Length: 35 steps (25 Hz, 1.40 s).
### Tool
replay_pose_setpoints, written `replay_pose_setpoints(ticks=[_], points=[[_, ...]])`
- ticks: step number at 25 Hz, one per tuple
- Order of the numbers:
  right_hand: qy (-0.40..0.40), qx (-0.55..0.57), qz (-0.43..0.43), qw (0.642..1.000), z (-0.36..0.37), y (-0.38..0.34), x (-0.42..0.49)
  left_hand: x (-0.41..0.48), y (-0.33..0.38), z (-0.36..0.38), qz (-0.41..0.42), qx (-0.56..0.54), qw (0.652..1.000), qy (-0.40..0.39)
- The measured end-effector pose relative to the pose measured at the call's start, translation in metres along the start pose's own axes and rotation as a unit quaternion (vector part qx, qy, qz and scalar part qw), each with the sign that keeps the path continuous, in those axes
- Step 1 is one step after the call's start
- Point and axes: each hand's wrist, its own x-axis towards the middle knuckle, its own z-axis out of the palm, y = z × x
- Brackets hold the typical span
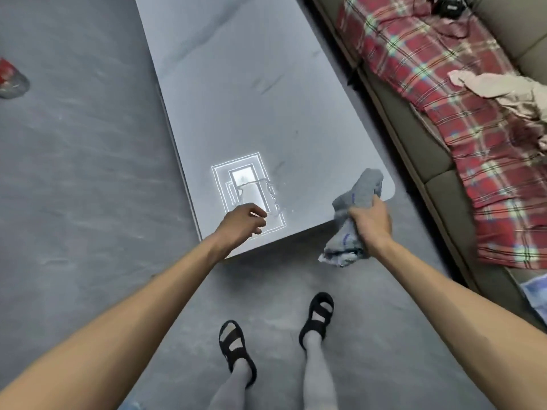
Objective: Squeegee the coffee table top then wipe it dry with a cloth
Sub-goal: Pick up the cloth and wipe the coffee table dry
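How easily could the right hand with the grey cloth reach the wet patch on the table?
Probably yes: the right hand grips the cloth at the table's near corner, with bare tabletop between. Only the left hand hovers over the wet patch.

Dim, flat indoor light. Bright window-shaped glare on the coffee table (236, 99) by my left hand (241, 221). Shadows faint, soft. Wide-angle bends the edges; whole frame slightly soft.

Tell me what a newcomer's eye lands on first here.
A bright rectangular reflection glares on the near end of the coffee table, by the empty left hand. The right hand grips a grey cloth over the near right corner, and a red plaid blanket covers the sofa at right.
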Motion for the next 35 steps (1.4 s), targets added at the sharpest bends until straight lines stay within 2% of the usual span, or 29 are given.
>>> replay_pose_setpoints(ticks=[2,4,8,10,11,13,15,18,20,22,26,28,29,32,33,34,35], points=[[0.033,-0.151,-0.092,0.984,-0.009,-0.006,0.064,0.036,0.015,0.021,0.006,0.011,1.000,0.022],[0.042,-0.245,-0.167,0.954,0.005,0.004,0.127,0.074,0.011,0.047,0.002,0.025,0.998,0.054],[-0.047,-0.383,-0.254,0.887,0.070,0.061,0.240,0.166,-0.016,0.098,-0.007,0.027,0.993,0.114],[-0.063,-0.417,-0.317,0.850,0.090,0.090,0.272,0.196,-0.029,0.107,0.002,0.031,0.986,0.161],[-0.061,-0.397,-0.335,0.852,0.095,0.099,0.282,0.204,-0.035,0.106,0.010,0.040,0.981,0.191],[-0.042,-0.314,-0.333,0.888,0.108,0.108,0.298,0.221,-0.051,0.092,0.005,0.056,0.965,0.256],[-0.007,-0.237,-0.295,0.926,0.126,0.098,0.309,0.237,-0.064,0.066,-0.029,0.065,0.945,0.319],[0.061,-0.180,-0.214,0.958,0.168,0.055,0.323,0.265,-0.083,0.016,-0.083,0.076,0.917,0.384],[0.105,-0.157,-0.169,0.967,0.200,0.023,0.328,0.283,-0.096,-0.016,-0.094,0.124,0.911,0.383],[0.126,-0.158,-0.169,0.965,0.232,-0.002,0.335,0.298,-0.111,-0.036,-0.100,0.202,0.910,0.348],[0.066,-0.180,-0.277,0.942,0.292,-0.053,0.333,0.315,-0.127,-0.046,-0.140,0.267,0.903,0.306],[0.015,-0.180,-0.370,0.911,0.321,-0.075,0.313,0.317,-0.124,-0.046,-0.132,0.280,0.902,0.299],[-0.026,-0.196,-0.424,0.884,0.335,-0.080,0.301,0.317,-0.123,-0.047,-0.129,0.283,0.904,0.294],[-0.189,-0.284,-0.567,0.750,0.349,-0.073,0.272,0.312,-0.118,-0.049,-0.134,0.275,0.911,0.275],[-0.224,-0.308,-0.588,0.714,0.341,-0.068,0.273,0.310,-0.117,-0.049,-0.135,0.271,0.915,0.268],[-0.243,-0.323,-0.595,0.695,0.329,-0.066,0.281,0.308,-0.116,-0.049,-0.134,0.270,0.916,0.264],[-0.251,-0.331,-0.591,0.691,0.315,-0.063,0.292,0.307,-0.116,-0.049,-0.132,0.270,0.917,0.261]])
